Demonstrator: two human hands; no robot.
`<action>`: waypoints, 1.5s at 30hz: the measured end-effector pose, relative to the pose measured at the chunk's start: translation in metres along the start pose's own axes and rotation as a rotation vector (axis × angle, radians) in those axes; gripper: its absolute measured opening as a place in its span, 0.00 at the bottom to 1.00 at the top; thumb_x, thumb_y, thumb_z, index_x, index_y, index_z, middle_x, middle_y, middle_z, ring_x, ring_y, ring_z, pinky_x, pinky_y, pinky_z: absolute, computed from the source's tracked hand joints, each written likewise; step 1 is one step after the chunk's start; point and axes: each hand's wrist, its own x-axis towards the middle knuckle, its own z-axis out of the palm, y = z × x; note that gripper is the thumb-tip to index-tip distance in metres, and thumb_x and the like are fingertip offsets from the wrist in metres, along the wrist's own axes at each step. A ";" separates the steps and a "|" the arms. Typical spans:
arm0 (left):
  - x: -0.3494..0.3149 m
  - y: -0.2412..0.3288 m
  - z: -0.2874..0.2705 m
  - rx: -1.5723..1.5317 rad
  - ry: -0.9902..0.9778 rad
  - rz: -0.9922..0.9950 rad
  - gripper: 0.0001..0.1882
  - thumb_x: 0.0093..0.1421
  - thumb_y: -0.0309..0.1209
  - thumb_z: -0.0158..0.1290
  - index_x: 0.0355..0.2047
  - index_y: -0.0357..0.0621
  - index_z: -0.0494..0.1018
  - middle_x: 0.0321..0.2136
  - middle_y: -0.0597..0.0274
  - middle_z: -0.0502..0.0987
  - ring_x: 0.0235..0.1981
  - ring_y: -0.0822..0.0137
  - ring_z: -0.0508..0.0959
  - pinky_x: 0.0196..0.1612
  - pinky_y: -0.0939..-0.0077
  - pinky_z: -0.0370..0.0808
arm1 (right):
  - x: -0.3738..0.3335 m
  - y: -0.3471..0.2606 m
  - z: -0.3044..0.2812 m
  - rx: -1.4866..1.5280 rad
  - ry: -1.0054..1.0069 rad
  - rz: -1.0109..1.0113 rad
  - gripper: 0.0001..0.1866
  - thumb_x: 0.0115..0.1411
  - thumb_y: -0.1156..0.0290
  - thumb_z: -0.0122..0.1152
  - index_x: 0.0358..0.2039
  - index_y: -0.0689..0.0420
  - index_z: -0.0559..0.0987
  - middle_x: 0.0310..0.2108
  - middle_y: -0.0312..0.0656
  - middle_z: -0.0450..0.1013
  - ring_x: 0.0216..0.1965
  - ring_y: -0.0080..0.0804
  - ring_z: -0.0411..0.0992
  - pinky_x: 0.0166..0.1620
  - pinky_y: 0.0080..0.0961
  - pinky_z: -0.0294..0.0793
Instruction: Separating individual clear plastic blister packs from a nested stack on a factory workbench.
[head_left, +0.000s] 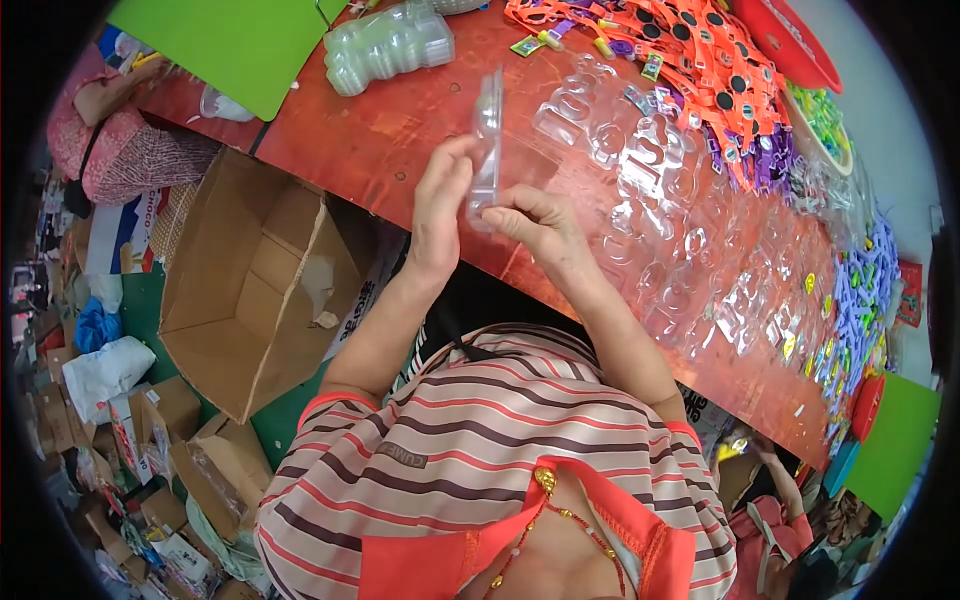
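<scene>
A clear plastic blister shell [488,135] stands on edge between my hands, just above the red table. My right hand [540,222] pinches its lower end between thumb and fingers. Along the shell's left side lies my left hand [442,205], its slightly blurred fingers bent against the plastic. What the shell contains, if anything, is too unclear to make out. Many clear moulded shells [640,175] are spread over the table to the right of my hands. Farther off, at the left, lies a stack of nested clear shells [390,48].
Orange strap-like pieces with black discs [690,60] are heaped at the far right, beside a red basin [790,45]. Purple-blue pieces [870,285] lie along the right side. An open cardboard box [245,285] stands left below the table. Other people [130,150] sit at the left and lower right.
</scene>
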 end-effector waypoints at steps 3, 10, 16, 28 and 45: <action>-0.011 0.000 -0.005 0.292 -0.044 0.033 0.21 0.66 0.38 0.45 0.52 0.33 0.66 0.39 0.59 0.72 0.41 0.73 0.72 0.44 0.77 0.70 | -0.001 0.001 0.000 0.231 -0.095 0.178 0.09 0.60 0.69 0.61 0.36 0.62 0.80 0.30 0.35 0.76 0.32 0.18 0.70 0.37 0.18 0.68; -0.025 -0.005 -0.002 0.268 -0.046 0.052 0.22 0.68 0.40 0.42 0.52 0.33 0.67 0.26 0.66 0.71 0.24 0.79 0.69 0.25 0.84 0.66 | -0.005 0.015 0.001 0.410 -0.154 0.220 0.09 0.60 0.70 0.61 0.37 0.62 0.80 0.28 0.36 0.75 0.27 0.20 0.69 0.34 0.19 0.69; -0.027 -0.013 -0.001 0.260 -0.014 0.100 0.23 0.69 0.42 0.41 0.53 0.34 0.67 0.21 0.71 0.69 0.19 0.82 0.65 0.22 0.87 0.60 | -0.009 0.020 0.001 0.346 -0.138 0.214 0.09 0.60 0.69 0.61 0.36 0.62 0.81 0.27 0.37 0.75 0.28 0.22 0.70 0.35 0.19 0.69; -0.033 -0.015 0.009 0.235 -0.016 0.179 0.21 0.68 0.38 0.41 0.54 0.36 0.64 0.24 0.67 0.71 0.24 0.80 0.69 0.27 0.85 0.65 | -0.017 0.000 0.012 0.025 -0.056 0.077 0.09 0.61 0.73 0.52 0.31 0.64 0.80 0.24 0.37 0.74 0.25 0.22 0.71 0.31 0.20 0.70; 0.006 0.014 -0.142 -0.267 0.523 0.227 0.25 0.56 0.36 0.43 0.51 0.35 0.70 0.48 0.50 0.75 0.49 0.54 0.75 0.53 0.55 0.72 | -0.115 -0.054 -0.130 0.833 0.583 -0.340 0.08 0.58 0.71 0.48 0.22 0.56 0.67 0.24 0.40 0.66 0.26 0.33 0.66 0.37 0.35 0.71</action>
